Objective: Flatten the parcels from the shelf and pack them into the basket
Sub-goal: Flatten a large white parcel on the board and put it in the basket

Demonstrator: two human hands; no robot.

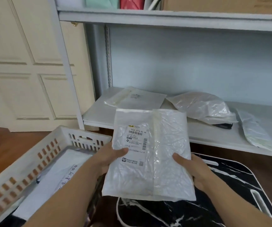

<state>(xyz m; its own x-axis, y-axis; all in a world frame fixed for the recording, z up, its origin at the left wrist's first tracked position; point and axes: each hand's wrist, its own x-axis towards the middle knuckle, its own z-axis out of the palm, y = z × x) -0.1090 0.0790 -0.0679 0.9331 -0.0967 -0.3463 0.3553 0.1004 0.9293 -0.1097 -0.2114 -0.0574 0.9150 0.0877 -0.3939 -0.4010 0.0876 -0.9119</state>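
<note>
Your left hand [110,157] and right hand [192,169] both grasp the white parcel [150,154] between shelf [197,133] and basket [38,149]

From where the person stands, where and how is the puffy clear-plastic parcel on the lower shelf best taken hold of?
Probably by the puffy parcel at its bulging middle, fingers coming from the front and above. It lies loose on the lower shelf, its near edge resting on a dark flat packet, so pinching that low edge risks dragging both.
</note>
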